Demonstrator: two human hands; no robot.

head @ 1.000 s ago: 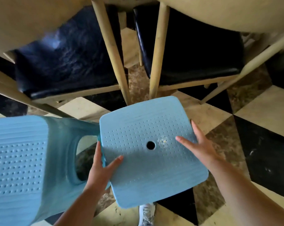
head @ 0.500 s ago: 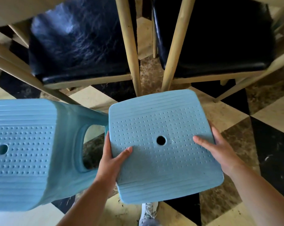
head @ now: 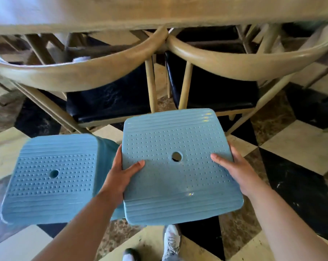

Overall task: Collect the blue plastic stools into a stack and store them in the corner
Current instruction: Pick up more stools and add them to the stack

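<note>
Gripping a blue plastic stool by the two side edges of its seat, you are holding it in front of you, above a checkered floor of cream, black and brown marble tiles. Nearest the camera, your white sneaker is showing on the floor just under the seat's near edge. Your left hand is clasping the seat's left edge, thumb lying on top of the dotted surface and fingers curled out of sight beneath; your right hand is clasping the right edge in the same way, thumb on top. The seat is facing up toward you, its ribbed bands, raised dots and round centre hole plainly visible. No brand, label or writing is showing on it.

Just beside it on your left, a second blue stool of the same pattern is standing on the tiles, its right flank close against your left wrist. Beyond both stools, two pale wooden chairs with black cushions, the left chair and the right chair, are sitting side by side, their curved backrests meeting at the middle. Farthest off, the edge of a wooden table is running across the top of the view.
</note>
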